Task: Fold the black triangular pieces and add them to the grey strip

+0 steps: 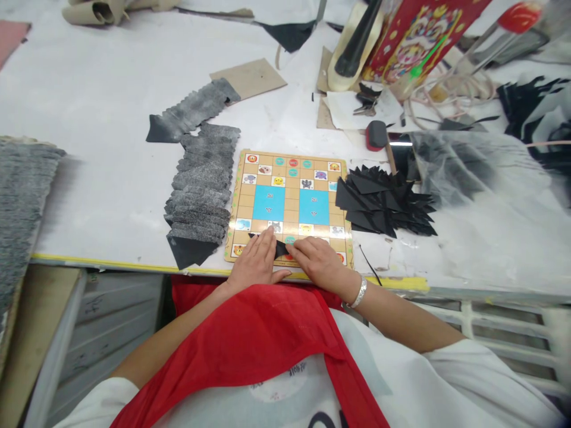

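A small black sheet piece (280, 248), of a material I cannot make out, lies on a game board (292, 196) with animal pictures and two blue rectangles. My left hand (256, 258) rests flat on the piece, fingers stretched forward and thumb out to the side. From the other side my right hand (316, 261) presses its closed fingers at the piece's right end; the fingertips are partly hidden. Beside the board on the right is a heap of pointed black pieces (383, 202). Along its left side runs an overlapping row of grey-and-black pieces (200, 184).
A cardboard sheet (252, 77) lies behind the row. Farther back right are a red printed box (423, 41), a small red-and-black block (376, 135) and clear plastic sheeting (482, 172). A grey textured stack (22, 208) stands at the left edge of the white table (107, 119).
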Tool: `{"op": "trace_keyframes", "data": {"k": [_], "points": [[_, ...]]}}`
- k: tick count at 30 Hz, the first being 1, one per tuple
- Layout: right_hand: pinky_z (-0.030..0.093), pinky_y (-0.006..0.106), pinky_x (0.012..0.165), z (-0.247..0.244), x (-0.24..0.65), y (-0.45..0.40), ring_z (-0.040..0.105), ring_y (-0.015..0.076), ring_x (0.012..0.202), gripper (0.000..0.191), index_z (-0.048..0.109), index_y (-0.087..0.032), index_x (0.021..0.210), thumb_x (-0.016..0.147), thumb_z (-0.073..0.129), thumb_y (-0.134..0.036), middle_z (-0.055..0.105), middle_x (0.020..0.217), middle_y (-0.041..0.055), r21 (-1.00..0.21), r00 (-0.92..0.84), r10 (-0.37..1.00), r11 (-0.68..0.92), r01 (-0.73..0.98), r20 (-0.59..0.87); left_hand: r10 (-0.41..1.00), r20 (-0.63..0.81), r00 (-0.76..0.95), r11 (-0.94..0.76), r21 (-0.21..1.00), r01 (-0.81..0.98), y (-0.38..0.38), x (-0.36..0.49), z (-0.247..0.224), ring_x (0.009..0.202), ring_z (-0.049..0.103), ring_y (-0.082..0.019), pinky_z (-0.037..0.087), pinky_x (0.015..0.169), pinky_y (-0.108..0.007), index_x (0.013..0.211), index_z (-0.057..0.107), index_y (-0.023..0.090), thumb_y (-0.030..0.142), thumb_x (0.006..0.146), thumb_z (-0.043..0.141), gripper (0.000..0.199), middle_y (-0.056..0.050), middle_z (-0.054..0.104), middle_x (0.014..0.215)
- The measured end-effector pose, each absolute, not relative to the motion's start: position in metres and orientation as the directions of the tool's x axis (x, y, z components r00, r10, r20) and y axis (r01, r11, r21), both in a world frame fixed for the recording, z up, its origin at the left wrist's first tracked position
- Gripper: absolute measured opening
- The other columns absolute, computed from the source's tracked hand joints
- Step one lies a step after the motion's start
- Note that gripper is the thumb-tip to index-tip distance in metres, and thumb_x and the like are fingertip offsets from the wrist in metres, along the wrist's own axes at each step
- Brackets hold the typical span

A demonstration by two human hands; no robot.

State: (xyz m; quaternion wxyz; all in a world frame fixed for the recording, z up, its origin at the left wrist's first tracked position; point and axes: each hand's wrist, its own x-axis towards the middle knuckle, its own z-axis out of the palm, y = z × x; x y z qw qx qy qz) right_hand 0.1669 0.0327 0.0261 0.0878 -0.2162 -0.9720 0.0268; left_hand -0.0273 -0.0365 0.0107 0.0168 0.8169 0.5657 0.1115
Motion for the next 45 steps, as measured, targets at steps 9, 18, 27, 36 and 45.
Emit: {"op": "trace_keyframes", "data": {"k": [9, 18, 27, 36, 45], "points": [[0.037, 0.033, 0.072, 0.03, 0.176, 0.031, 0.047, 0.02, 0.085, 0.027, 0.059, -0.01, 0.109, 0.095, 0.038, -0.019, 0.06, 0.094, 0.0117, -0.099, -0.891, 0.416, 0.909, 0.404, 0.183, 0.926, 0.116, 0.359, -0.375, 0.179, 0.91, -0.038, -0.027, 0.006, 0.135, 0.028, -0.034, 0.025, 0.108, -0.048, 0.137, 0.041, 0.018, 0.06, 0.08, 0.051, 0.071, -0.012, 0.039, 0.144], [0.04, 0.033, 0.076, 0.022, 0.187, 0.03, 0.05, 0.0188, 0.086, 0.025, 0.059, -0.013, 0.108, 0.093, 0.04, -0.017, 0.062, 0.095, 0.0098, -0.222, -0.798, 0.537, 0.843, 0.491, 0.273, 0.91, 0.135, 0.393, -0.41, 0.129, 0.903, -0.04, -0.027, 0.003, 0.135, 0.026, -0.036, 0.025, 0.107, -0.051, 0.139, 0.038, 0.023, 0.065, 0.08, 0.046, 0.073, -0.009, 0.039, 0.144], [0.038, 0.034, 0.08, 0.024, 0.182, 0.023, 0.048, 0.0196, 0.091, 0.028, 0.058, -0.016, 0.116, 0.092, 0.043, -0.019, 0.061, 0.102, 0.0093, -0.24, -0.797, 0.568, 0.819, 0.521, 0.207, 0.909, 0.12, 0.4, -0.414, 0.125, 0.902, -0.039, -0.027, 0.005, 0.134, 0.028, -0.038, 0.026, 0.106, -0.052, 0.138, 0.039, 0.023, 0.065, 0.079, 0.049, 0.074, -0.01, 0.039, 0.144], [0.035, 0.036, 0.082, 0.026, 0.184, 0.023, 0.045, 0.0216, 0.096, 0.033, 0.055, -0.017, 0.122, 0.091, 0.045, -0.021, 0.058, 0.108, 0.011, -0.214, -0.83, 0.542, 0.833, 0.51, 0.133, 0.92, 0.086, 0.383, -0.392, 0.147, 0.908, -0.039, -0.024, 0.009, 0.136, 0.024, -0.038, 0.025, 0.106, -0.054, 0.138, 0.039, 0.025, 0.068, 0.076, 0.05, 0.076, -0.011, 0.038, 0.145], [0.036, 0.039, 0.089, 0.023, 0.186, 0.014, 0.045, 0.0237, 0.105, 0.037, 0.051, -0.016, 0.125, 0.088, 0.048, -0.018, 0.055, 0.118, 0.0119, -0.263, -0.775, 0.618, 0.775, 0.574, 0.131, 0.925, 0.057, 0.374, -0.379, 0.119, 0.918, -0.041, -0.021, 0.013, 0.135, 0.027, -0.038, 0.023, 0.106, -0.056, 0.139, 0.037, 0.026, 0.065, 0.076, 0.052, 0.076, -0.009, 0.035, 0.147]]}}
